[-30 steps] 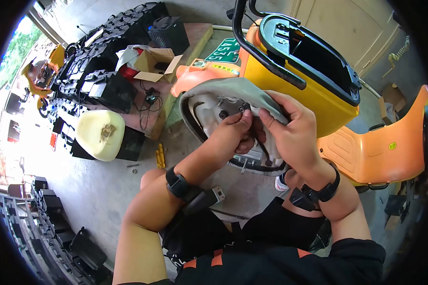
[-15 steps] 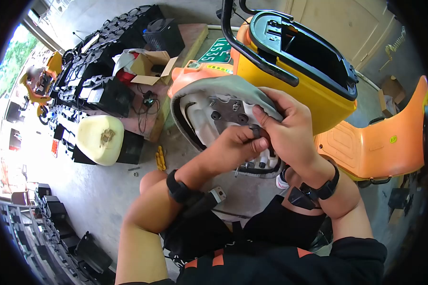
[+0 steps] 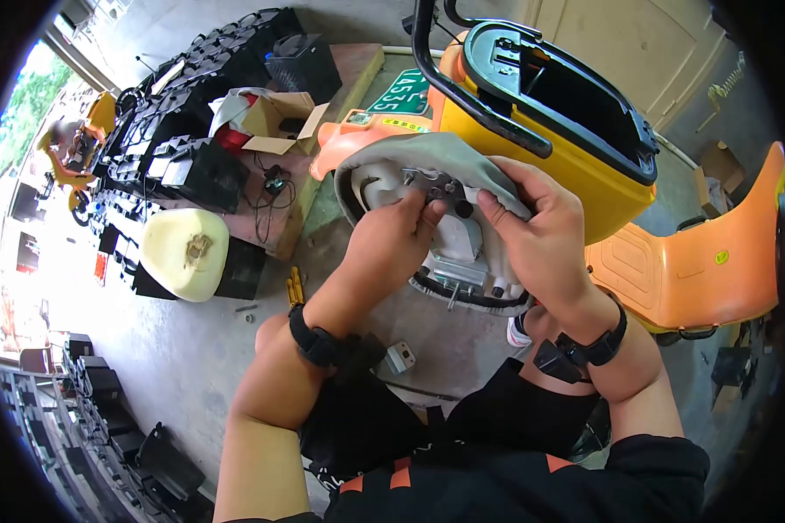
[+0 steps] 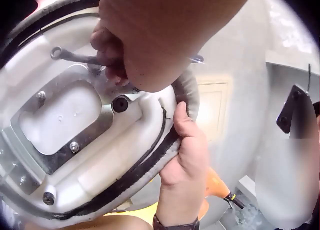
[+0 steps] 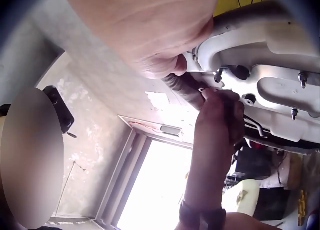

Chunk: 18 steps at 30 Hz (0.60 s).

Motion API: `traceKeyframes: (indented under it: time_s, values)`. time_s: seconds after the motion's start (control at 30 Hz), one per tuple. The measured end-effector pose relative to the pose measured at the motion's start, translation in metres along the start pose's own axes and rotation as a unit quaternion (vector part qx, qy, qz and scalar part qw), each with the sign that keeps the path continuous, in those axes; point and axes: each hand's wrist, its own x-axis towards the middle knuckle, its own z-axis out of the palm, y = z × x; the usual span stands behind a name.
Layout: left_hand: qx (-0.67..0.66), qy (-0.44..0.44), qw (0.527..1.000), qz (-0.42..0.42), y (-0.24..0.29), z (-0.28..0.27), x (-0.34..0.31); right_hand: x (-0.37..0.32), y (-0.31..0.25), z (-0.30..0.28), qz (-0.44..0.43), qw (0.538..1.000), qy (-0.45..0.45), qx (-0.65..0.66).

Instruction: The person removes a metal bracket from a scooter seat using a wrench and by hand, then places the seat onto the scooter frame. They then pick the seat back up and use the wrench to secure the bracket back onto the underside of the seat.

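Observation:
A seat with a grey cover [image 3: 423, 150] is held with its white plastic underside [image 4: 95, 182] showing. A metal bracket [image 4: 102, 127] with bolts and black rubber plugs lies on that underside. My left hand [image 3: 388, 240] pinches a dark wrench [image 4: 80, 58] over the bracket; one ring end sticks out past the fingers in the left wrist view. My fingers hide the wrench's other end. My right hand [image 3: 545, 240] grips the seat's edge, thumb on the rim side, as the left wrist view also shows.
A yellow and orange scooter body [image 3: 584, 213] stands behind the seat. At the left are rows of black batteries [image 3: 202, 170], a cream foam seat [image 3: 170, 253] and an open cardboard box [image 3: 279, 122]. Yellow-handled pliers [image 3: 296, 286] lie on the floor.
My left hand has moved up and left from the lower part of the bracket. The seat has shifted slightly right and up, uncovering its silver latch. My right hand keeps its grip.

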Motion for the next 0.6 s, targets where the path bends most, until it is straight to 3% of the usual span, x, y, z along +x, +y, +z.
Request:
traceKeyframes:
  time_s: [0.1, 0.6]
  values:
    - [-0.045, -0.01, 0.999, -0.008, -0.0024, 0.0025, -0.0008, -0.0013, 0.0016, 0.0023, -0.011, 1.0, -0.007, -0.011]
    - [-0.001, -0.04, 0.999, -0.004, 0.0004, -0.0009, -0.0034, -0.0014, 0.0032, 0.0063, -0.009, 1.0, -0.012, -0.011]
